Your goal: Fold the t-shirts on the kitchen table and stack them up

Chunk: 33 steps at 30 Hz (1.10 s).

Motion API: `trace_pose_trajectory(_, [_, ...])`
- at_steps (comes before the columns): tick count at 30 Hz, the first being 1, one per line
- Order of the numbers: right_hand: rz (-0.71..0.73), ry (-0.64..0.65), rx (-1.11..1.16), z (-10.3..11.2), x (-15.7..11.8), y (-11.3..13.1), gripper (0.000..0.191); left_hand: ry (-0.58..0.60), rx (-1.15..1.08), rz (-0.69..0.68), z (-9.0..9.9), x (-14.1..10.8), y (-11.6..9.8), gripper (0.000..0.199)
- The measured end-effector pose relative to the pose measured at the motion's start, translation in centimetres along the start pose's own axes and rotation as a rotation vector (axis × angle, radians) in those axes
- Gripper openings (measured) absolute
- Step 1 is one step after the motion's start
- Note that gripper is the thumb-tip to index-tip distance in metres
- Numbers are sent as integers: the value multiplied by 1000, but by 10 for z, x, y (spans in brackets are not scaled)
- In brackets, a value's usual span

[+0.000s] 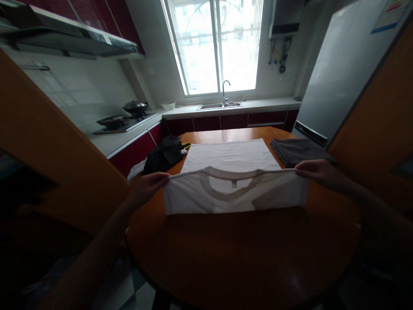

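A white T-shirt point(229, 153) lies across the wooden table point(238, 258), its neckline end lifted toward me. The round collar and a small tag inside it show near the middle of the raised edge. My left hand point(151, 185) is closed on the shirt's left shoulder. On the opposite side, my right hand point(314, 168) pinches the right shoulder. The cloth is stretched between both hands and hangs down in front, while its far part rests flat on the tabletop.
Dark clothing point(164, 154) is heaped at the table's left edge. Folded grey cloth point(297, 150) lies at the back right. Beyond are a counter with a sink point(211, 106), a stove with pans point(135, 106), and a fridge point(338, 73) on the right.
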State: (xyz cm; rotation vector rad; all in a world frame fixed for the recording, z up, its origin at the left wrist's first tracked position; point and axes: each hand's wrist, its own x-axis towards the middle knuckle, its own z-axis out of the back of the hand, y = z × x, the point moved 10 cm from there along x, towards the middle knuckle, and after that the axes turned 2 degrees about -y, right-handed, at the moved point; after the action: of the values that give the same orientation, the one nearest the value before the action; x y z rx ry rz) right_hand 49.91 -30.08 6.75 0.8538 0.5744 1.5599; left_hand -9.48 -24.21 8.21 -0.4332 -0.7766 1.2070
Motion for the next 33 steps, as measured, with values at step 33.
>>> trace_pose_trajectory(33, [-257, 12, -61, -38, 132, -89, 32, -43, -83, 129, -63, 106, 74, 54])
